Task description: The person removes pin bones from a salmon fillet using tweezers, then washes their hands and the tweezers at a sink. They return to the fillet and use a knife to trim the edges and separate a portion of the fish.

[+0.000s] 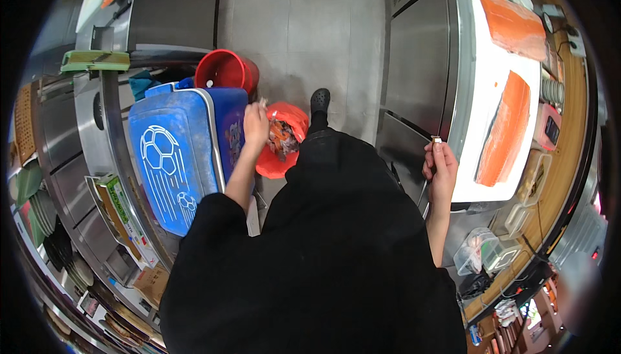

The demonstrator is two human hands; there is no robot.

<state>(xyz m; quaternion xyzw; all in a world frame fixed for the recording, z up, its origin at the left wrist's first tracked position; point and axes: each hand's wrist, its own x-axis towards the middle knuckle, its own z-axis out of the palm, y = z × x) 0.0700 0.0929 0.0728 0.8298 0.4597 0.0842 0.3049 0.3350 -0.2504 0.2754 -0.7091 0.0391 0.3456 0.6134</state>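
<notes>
My left hand [256, 123] is beside a red plastic bag [276, 167] that holds fish scraps; a small pale, crumpled piece [263, 102] shows at its fingertips. My right hand [440, 162] is at the edge of the steel counter, its fingers closed around a small tool, probably a knife, whose light-coloured end [436, 139] sticks out above the thumb; the rest of it is mostly hidden. On the white cutting board [468, 164], right of that hand, a long salmon fillet [507, 130] lies, with a wider salmon piece [514, 26] farther along the board.
A blue cooler box [179, 160] with football drawings stands at the left, a red bucket [223, 70] behind it. Clear plastic containers [475, 252], a pink kitchen scale [548, 128] and stacked plates [552, 91] are at the right. A shoe [320, 100] is on the tiled floor.
</notes>
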